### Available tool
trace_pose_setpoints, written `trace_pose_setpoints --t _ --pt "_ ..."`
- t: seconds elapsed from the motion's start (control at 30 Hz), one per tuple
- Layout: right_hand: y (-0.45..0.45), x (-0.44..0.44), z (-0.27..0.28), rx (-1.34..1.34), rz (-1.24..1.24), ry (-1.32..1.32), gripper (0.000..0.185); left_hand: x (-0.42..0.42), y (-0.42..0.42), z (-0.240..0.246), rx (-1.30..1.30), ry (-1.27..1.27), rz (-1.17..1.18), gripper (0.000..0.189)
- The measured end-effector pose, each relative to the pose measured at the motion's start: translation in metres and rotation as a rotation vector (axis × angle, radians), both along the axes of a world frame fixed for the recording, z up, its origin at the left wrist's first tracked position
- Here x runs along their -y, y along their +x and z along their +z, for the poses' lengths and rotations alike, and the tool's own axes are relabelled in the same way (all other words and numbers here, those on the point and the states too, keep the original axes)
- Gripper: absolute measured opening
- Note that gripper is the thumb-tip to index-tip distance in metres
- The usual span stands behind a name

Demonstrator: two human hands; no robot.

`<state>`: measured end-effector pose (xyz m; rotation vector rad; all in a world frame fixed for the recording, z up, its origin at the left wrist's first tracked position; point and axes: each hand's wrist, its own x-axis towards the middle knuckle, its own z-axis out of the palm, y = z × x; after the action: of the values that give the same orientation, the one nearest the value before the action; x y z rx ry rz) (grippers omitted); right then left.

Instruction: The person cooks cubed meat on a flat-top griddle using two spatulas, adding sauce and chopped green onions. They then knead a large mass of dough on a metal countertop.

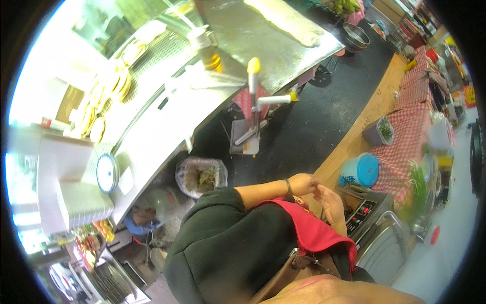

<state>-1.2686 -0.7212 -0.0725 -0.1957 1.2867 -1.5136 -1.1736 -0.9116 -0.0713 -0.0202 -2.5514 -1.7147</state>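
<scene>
My left hand (302, 184), with a dark band at its wrist, reaches across the front of my red apron (315, 228). Its fingertips meet my right hand (331, 205), and those fingers are partly hidden. The right hand is spread, palm inward, with nothing seen in it. Close by the right hand stands an appliance with a red lit display (365, 209). A tub with a blue lid (367, 170) is on the wooden counter (326, 171) just beyond.
A white counter (152, 129) holds an oil pump bottle (210, 57) and stacked plates (107, 173). Flattened dough (288, 22) lies on a metal worktop (243, 41). A lined bin (201, 176) and a stand with white-handled tools (245, 138) are below. A grey tub of chopped greens (379, 131) sits on checked cloth (402, 129).
</scene>
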Motion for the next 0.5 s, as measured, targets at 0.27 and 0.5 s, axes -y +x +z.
trace_pose_setpoints --t 0.27,0.5 --pt "-0.202 0.041 -0.009 -0.597 0.008 0.269 0.019 0.087 -0.172 -0.008 0.152 -0.196 0.132 0.021" --pt "-0.426 0.122 0.021 -0.896 -0.03 0.27 0.032 0.136 -0.326 0.011 0.124 -0.043 0.301 0.023"
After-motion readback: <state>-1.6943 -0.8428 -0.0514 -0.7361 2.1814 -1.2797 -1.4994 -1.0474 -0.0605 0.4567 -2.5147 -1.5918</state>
